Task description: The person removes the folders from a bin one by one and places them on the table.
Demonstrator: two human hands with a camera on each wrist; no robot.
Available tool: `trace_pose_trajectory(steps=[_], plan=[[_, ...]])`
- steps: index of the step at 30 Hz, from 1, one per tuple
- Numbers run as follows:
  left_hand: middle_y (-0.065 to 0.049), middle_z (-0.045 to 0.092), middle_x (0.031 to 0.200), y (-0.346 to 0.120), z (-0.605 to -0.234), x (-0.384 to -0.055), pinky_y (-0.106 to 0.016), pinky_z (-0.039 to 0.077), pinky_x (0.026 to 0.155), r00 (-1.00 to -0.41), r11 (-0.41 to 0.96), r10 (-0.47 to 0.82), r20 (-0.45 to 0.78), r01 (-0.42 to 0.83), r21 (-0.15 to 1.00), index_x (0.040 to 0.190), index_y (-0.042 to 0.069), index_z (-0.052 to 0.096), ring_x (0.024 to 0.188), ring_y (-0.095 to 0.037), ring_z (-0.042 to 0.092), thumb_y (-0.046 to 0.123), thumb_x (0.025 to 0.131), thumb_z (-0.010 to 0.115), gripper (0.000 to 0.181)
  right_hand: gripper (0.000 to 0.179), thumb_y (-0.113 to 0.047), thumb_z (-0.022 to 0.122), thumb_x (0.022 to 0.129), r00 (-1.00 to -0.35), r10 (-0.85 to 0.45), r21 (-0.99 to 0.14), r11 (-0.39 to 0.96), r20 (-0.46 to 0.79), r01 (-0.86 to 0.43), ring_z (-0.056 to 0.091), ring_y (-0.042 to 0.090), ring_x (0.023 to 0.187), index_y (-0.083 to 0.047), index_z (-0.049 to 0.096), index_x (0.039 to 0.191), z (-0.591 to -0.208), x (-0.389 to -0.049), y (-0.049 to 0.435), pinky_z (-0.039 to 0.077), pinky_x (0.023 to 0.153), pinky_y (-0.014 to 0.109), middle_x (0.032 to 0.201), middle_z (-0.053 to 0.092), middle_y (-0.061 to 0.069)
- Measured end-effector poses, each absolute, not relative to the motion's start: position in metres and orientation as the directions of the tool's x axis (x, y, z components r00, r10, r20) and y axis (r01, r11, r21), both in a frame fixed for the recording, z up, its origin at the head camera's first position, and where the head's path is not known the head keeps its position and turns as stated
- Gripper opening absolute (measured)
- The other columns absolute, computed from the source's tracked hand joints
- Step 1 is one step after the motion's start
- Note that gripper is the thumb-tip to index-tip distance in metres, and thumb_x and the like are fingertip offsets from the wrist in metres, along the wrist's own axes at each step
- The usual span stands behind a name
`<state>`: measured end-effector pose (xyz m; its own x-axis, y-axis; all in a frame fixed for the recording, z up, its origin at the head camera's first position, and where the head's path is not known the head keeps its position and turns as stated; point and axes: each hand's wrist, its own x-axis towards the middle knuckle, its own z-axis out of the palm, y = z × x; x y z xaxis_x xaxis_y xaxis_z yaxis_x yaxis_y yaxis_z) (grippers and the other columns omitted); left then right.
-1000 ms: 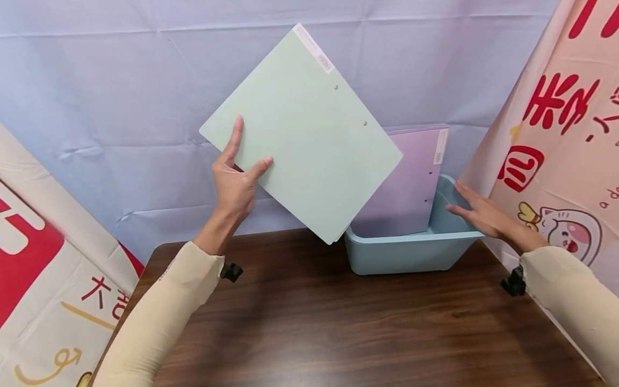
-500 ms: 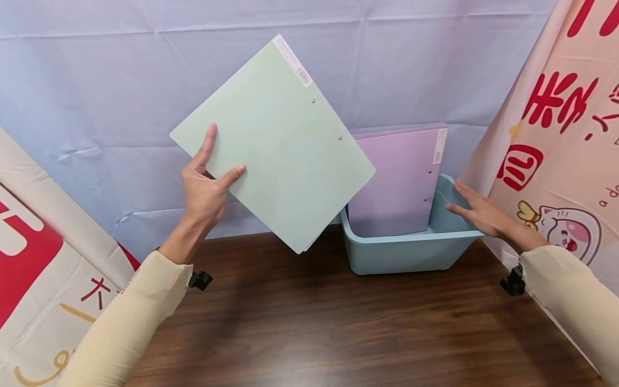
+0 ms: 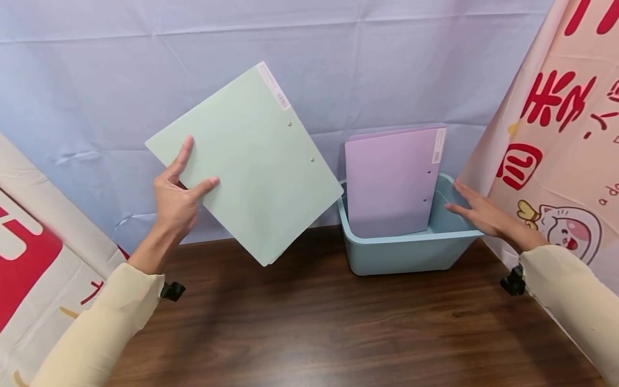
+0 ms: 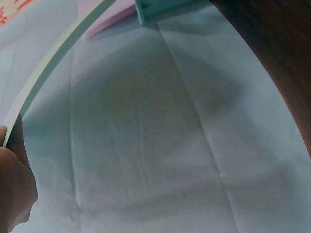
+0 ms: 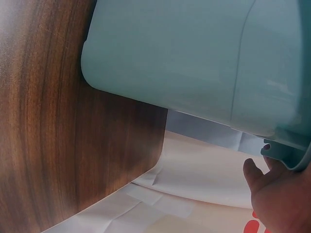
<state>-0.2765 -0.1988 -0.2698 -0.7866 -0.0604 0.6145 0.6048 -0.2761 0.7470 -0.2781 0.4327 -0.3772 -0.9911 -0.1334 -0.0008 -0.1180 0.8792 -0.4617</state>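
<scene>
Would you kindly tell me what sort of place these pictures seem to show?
Probably a makeshift indoor recording corner: creased bluish cloth hangs behind a wood-grained table, printed sheets flank it, and small black devices show at the sleeve cuffs.

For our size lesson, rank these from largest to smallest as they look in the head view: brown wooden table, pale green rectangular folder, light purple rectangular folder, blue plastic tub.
1. Brown wooden table
2. Pale green rectangular folder
3. Light purple rectangular folder and blue plastic tub: too alike to rank.
</scene>
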Motion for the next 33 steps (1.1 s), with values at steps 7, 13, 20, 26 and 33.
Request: trace_pose_trajectory(steps=[7, 13, 20, 26, 33], plan=[[-0.001, 0.039, 0.154, -0.219, -0.275, -0.274, -0.028, 0.052, 0.090, -0.815, -0.250, -0.028, 0.578, 0.566, 0.785, 0.142, 0.013, 0.051, 0.126, -0.019, 0.055, -0.032, 0.067, 0.068, 0.089, 0.085, -0.055, 0.043, 0.098, -0.990, -0.144, -0.458, 0.879, 0.013, -0.134, -0.001, 0.050, 0.145, -0.021, -0.008, 0.157, -0.376, -0.278, 0.432, 0.009, 0.101, 0.080, 0.162, -0.008, 0.018], [-0.004, 0.038, 0.155, -0.237, -0.282, -0.277, -0.025, 0.052, 0.090, -0.837, -0.194, 0.036, 0.546, 0.530, 0.826, 0.144, 0.013, 0.050, 0.126, -0.018, 0.055, -0.030, 0.069, 0.069, 0.088, 0.086, -0.057, 0.043, 0.097, -0.990, -0.139, -0.462, 0.878, 0.002, -0.124, -0.002, 0.050, 0.145, -0.024, -0.009, 0.157, -0.375, -0.277, 0.431, 0.009, 0.100, 0.081, 0.162, -0.010, 0.016], [-0.006, 0.039, 0.154, -0.260, -0.292, -0.280, -0.024, 0.052, 0.089, -0.883, -0.145, 0.103, 0.458, 0.442, 0.885, 0.146, 0.017, 0.047, 0.128, -0.015, 0.053, -0.024, 0.073, 0.071, 0.086, 0.086, -0.058, 0.042, 0.097, -0.992, -0.129, -0.465, 0.879, -0.012, -0.109, -0.004, 0.051, 0.144, -0.025, -0.011, 0.156, -0.376, -0.277, 0.431, 0.009, 0.099, 0.081, 0.162, -0.011, 0.017], [-0.003, 0.035, 0.156, -0.278, -0.301, -0.281, -0.023, 0.054, 0.085, -0.914, -0.088, 0.133, 0.384, 0.375, 0.923, 0.147, 0.019, 0.046, 0.121, -0.009, 0.056, -0.019, 0.075, 0.073, 0.086, 0.086, -0.058, 0.042, 0.097, -0.992, -0.123, -0.462, 0.881, -0.007, -0.106, -0.003, 0.051, 0.144, -0.026, -0.012, 0.156, -0.375, -0.276, 0.433, 0.009, 0.100, 0.081, 0.162, -0.011, 0.018], [0.000, 0.028, 0.160, -0.298, -0.311, -0.283, -0.021, 0.055, 0.081, -0.957, 0.127, 0.173, 0.232, 0.256, 0.958, 0.148, 0.030, 0.043, 0.121, -0.004, 0.053, -0.005, 0.079, 0.077, 0.085, 0.086, -0.059, 0.043, 0.097, -0.994, -0.111, -0.460, 0.882, -0.003, -0.097, -0.003, 0.051, 0.144, -0.025, -0.011, 0.156, -0.378, -0.278, 0.434, 0.009, 0.100, 0.080, 0.162, -0.009, 0.018]])
